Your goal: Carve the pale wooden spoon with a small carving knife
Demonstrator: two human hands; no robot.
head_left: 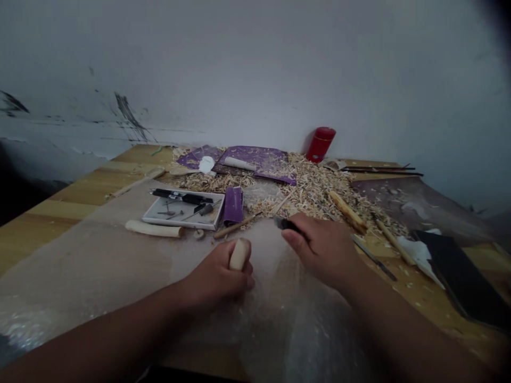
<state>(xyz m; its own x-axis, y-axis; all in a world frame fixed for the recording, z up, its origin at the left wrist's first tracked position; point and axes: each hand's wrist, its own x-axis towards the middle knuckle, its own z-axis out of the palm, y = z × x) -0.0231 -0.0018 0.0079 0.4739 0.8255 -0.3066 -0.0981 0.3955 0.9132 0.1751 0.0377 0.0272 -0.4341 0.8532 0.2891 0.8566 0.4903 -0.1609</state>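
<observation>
My left hand (225, 271) is closed around a pale, rounded piece of wood (239, 254), whose smooth end sticks up between thumb and fingers. Most of that piece is hidden in the fist. To the right, my right hand (319, 242) grips what looks like a black-handled knife (288, 224), its short greyish tip pointing left. The knife and the wood are apart. Under both hands lies a sheet of clear bubble wrap (275, 298). Beyond the left hand rest a curved pale wooden stick (154, 229) and a thin brown-handled tool (235, 226).
A white tray (179, 222) holds a black pen-like tool and small bits. Beside it stands a purple packet (233, 206). Wood shavings (319, 186) heap towards the wall, near a red canister (321, 144). At right lie a metal file (375, 259) and a dark flat object (463, 276).
</observation>
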